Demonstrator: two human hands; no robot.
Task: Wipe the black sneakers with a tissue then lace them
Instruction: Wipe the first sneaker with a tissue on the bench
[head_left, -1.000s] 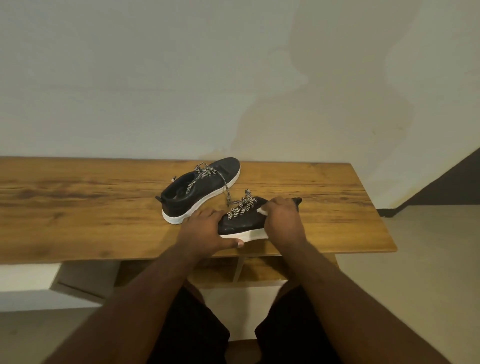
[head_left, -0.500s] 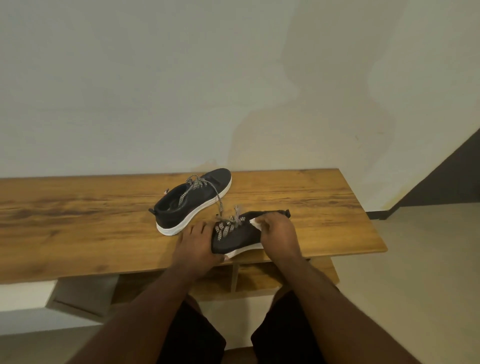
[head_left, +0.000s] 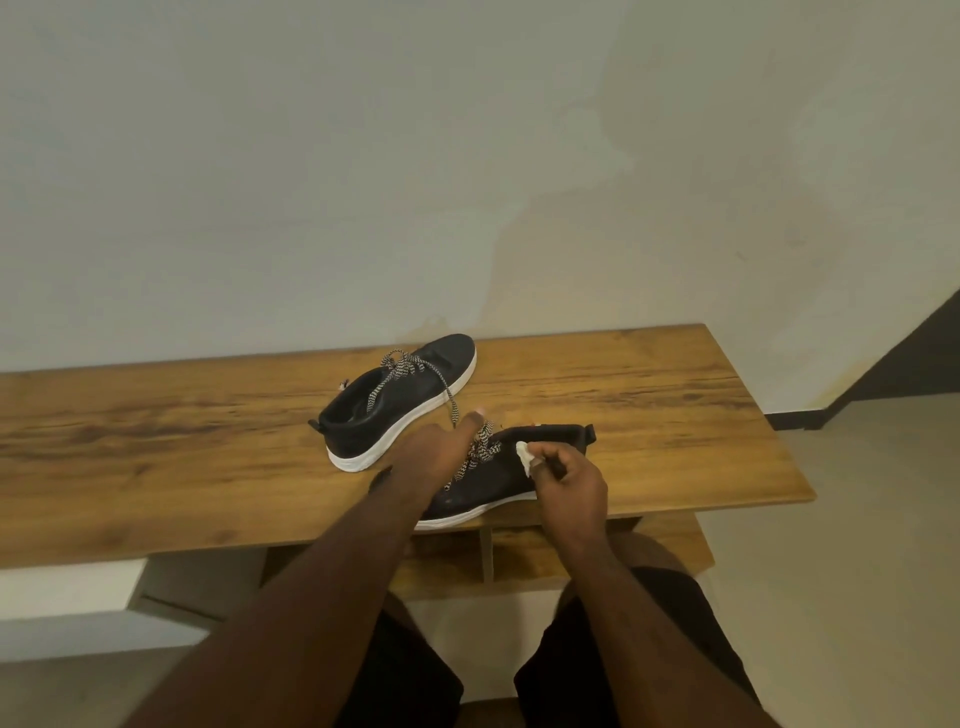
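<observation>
We see two black sneakers on a long wooden surface (head_left: 156, 467). The near sneaker (head_left: 498, 480) lies by the front edge of the surface, in the middle of the picture. Its white sole faces us and hangs a little over the edge. Its heel points to 2 o'clock. Its black and white laces (head_left: 480, 451) lie loose on top.

The right hand (head_left: 569, 480) pinches a small white tissue (head_left: 523, 457) between curled fingers and thumb. The tissue touches the side of the near sneaker, close to the shoe's opening.

The left hand (head_left: 441, 449) is on the toe end of the same sneaker, right by the laces. Its fingers reach forward, mostly straight, and one fingertip sticks up. We cannot tell if it grips anything, because the back of the hand hides what is under it.

The far sneaker (head_left: 400, 405) stands on its white sole at 11 o'clock from the near one, just beside it. Its toe points to 1 o'clock, and one of its laces trails down toward the left hand.

Behind the surface is a pale wall (head_left: 467, 156). Under the surface, at 6 o'clock, is a wooden shelf (head_left: 530, 556). The person's knees in dark shorts (head_left: 405, 686) show at the bottom.
</observation>
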